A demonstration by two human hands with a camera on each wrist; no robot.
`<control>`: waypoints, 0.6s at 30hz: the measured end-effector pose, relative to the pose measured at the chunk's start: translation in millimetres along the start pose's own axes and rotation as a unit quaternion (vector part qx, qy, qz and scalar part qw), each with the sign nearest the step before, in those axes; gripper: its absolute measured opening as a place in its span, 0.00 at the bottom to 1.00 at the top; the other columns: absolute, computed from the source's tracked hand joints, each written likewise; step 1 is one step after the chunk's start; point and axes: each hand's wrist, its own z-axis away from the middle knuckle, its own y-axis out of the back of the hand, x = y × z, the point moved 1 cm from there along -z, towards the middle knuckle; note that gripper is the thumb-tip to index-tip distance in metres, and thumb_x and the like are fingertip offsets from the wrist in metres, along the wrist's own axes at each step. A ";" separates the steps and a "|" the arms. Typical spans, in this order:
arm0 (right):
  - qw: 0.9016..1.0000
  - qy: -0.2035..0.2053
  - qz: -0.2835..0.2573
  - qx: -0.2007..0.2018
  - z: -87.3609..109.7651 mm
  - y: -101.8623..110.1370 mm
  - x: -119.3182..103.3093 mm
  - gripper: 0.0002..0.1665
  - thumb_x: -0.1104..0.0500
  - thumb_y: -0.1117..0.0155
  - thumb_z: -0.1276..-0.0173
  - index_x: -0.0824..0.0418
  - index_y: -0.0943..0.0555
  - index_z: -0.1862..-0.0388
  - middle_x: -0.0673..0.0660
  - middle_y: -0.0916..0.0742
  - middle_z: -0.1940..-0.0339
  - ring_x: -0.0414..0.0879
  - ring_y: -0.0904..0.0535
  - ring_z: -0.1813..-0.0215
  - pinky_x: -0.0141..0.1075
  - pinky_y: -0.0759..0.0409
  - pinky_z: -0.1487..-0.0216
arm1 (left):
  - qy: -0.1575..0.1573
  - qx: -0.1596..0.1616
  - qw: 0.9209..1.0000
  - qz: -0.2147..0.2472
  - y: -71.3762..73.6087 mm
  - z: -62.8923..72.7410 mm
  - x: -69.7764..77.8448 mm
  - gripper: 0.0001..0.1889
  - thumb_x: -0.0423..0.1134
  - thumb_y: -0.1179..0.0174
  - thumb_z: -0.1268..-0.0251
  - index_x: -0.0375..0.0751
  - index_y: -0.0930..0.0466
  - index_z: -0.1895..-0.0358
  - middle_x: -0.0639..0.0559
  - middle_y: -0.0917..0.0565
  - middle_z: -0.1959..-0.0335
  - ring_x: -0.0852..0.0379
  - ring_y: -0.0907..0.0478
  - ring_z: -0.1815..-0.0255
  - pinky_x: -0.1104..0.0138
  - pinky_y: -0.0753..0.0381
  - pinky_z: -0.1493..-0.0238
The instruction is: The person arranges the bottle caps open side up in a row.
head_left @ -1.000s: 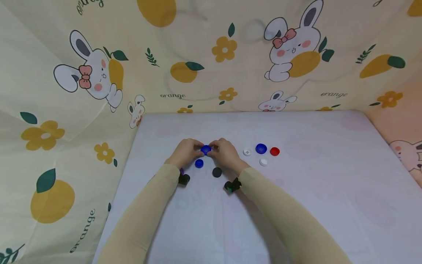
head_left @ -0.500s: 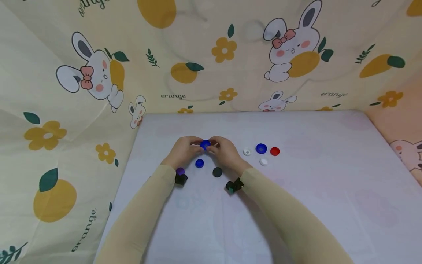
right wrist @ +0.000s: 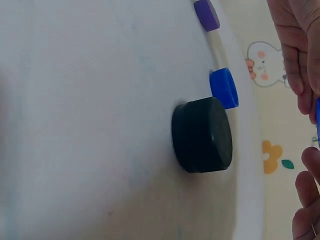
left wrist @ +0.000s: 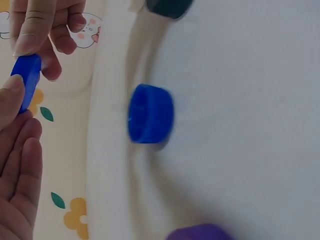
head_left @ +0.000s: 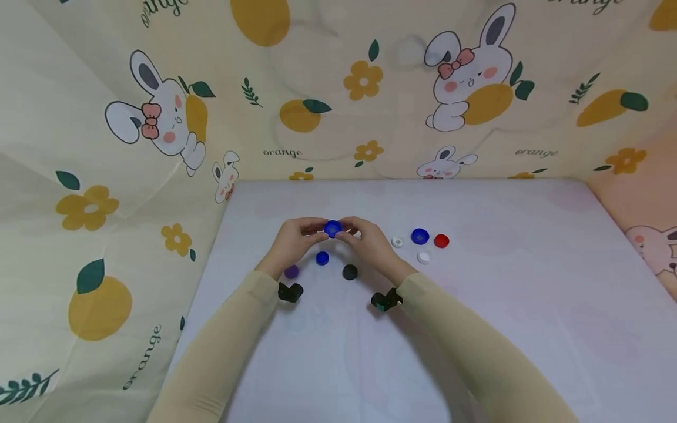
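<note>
Both hands hold one blue bottle cap [head_left: 332, 229] between them, raised off the table. My left hand [head_left: 292, 242] pinches its left edge with thumb and fingers, and my right hand [head_left: 369, 239] pinches the right edge. In the left wrist view the held cap [left wrist: 30, 75] is seen nearly edge-on. Below the hands lies a smaller blue cap [head_left: 322, 258], its hollow side showing in the left wrist view. A ribbed black cap [right wrist: 202, 135] rests nearer the right wrist, and a purple cap [head_left: 291, 271] lies beside the left wrist.
Right of the hands lie a white cap [head_left: 398, 241], another blue cap [head_left: 420, 236], a red cap [head_left: 441, 241] and a second white cap [head_left: 424, 257]. A patterned cloth [head_left: 312, 70] hangs behind the white table [head_left: 502, 329]. Each wrist wears a small black camera.
Both hands have lifted the blue cap a little up and away from the table, tilting it so its round face shows more. The loose caps stay put; the head view has shifted slightly.
</note>
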 end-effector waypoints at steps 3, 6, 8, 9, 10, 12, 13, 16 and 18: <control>1.000 0.004 0.001 0.001 1.3 -0.8 1.6 0.24 0.44 0.40 0.30 0.54 0.23 0.40 0.48 0.17 0.54 0.44 0.24 0.54 0.39 0.24 0.56 | -0.009 0.006 1.000 0.014 -3.0 1.9 -1.4 0.18 0.45 0.34 0.38 0.52 0.18 0.44 0.57 0.17 0.49 0.57 0.21 0.48 0.61 0.24 0.47; 1.000 0.005 0.000 0.001 0.5 -1.9 2.5 0.24 0.44 0.40 0.30 0.53 0.23 0.40 0.47 0.17 0.55 0.43 0.24 0.55 0.38 0.24 0.56 | -0.018 0.013 1.000 0.013 -3.6 2.5 -2.7 0.18 0.45 0.34 0.38 0.51 0.18 0.44 0.58 0.17 0.50 0.57 0.21 0.50 0.62 0.23 0.48; 1.000 0.006 -0.002 0.001 0.0 -1.8 2.3 0.24 0.43 0.41 0.30 0.52 0.23 0.40 0.46 0.18 0.55 0.43 0.24 0.55 0.38 0.25 0.57 | -0.025 0.017 1.000 0.008 -3.1 2.7 -2.7 0.18 0.45 0.35 0.37 0.51 0.18 0.44 0.58 0.17 0.51 0.57 0.22 0.52 0.62 0.23 0.49; 1.000 0.007 -0.003 0.002 -0.4 -1.5 1.6 0.23 0.43 0.41 0.30 0.51 0.23 0.41 0.46 0.18 0.56 0.43 0.24 0.55 0.38 0.25 0.58 | -0.028 0.019 0.999 0.006 -2.7 2.5 -2.8 0.18 0.45 0.35 0.37 0.51 0.18 0.44 0.58 0.17 0.52 0.57 0.22 0.52 0.62 0.23 0.50; 1.000 0.008 -0.003 0.004 -0.7 -1.1 1.1 0.23 0.43 0.41 0.30 0.51 0.23 0.41 0.46 0.18 0.56 0.43 0.24 0.56 0.38 0.25 0.58 | -0.030 0.021 0.999 0.003 -2.3 2.2 -2.7 0.18 0.46 0.35 0.37 0.52 0.18 0.44 0.58 0.17 0.52 0.57 0.22 0.53 0.62 0.23 0.50; 1.000 0.009 -0.002 0.006 -1.3 0.1 -0.4 0.23 0.43 0.41 0.30 0.50 0.23 0.41 0.45 0.18 0.56 0.43 0.24 0.56 0.38 0.25 0.59 | -0.033 0.022 0.999 0.005 -1.1 1.5 -2.5 0.18 0.46 0.35 0.37 0.52 0.18 0.44 0.59 0.17 0.53 0.57 0.22 0.55 0.62 0.23 0.51; 1.000 0.010 -0.001 0.006 -1.5 0.6 -1.2 0.23 0.43 0.41 0.30 0.50 0.23 0.41 0.46 0.18 0.57 0.43 0.24 0.56 0.38 0.25 0.59 | -0.032 0.023 0.999 0.006 -0.5 1.3 -2.5 0.18 0.46 0.35 0.37 0.53 0.18 0.44 0.59 0.17 0.53 0.57 0.22 0.55 0.62 0.23 0.52; 1.000 0.006 0.005 0.006 -2.4 1.5 -2.6 0.23 0.43 0.41 0.30 0.50 0.23 0.41 0.46 0.18 0.57 0.43 0.24 0.56 0.38 0.25 0.59 | -0.033 0.025 0.999 0.006 0.8 0.8 -2.4 0.18 0.46 0.34 0.38 0.53 0.18 0.44 0.60 0.17 0.54 0.57 0.22 0.57 0.62 0.23 0.54; 1.000 0.003 0.007 0.003 -2.7 1.5 -3.0 0.24 0.42 0.41 0.31 0.50 0.23 0.41 0.46 0.18 0.57 0.43 0.24 0.57 0.38 0.24 0.59 | -0.029 0.025 0.999 0.007 1.9 1.0 -1.9 0.18 0.47 0.34 0.38 0.54 0.18 0.44 0.60 0.17 0.54 0.57 0.22 0.57 0.62 0.23 0.54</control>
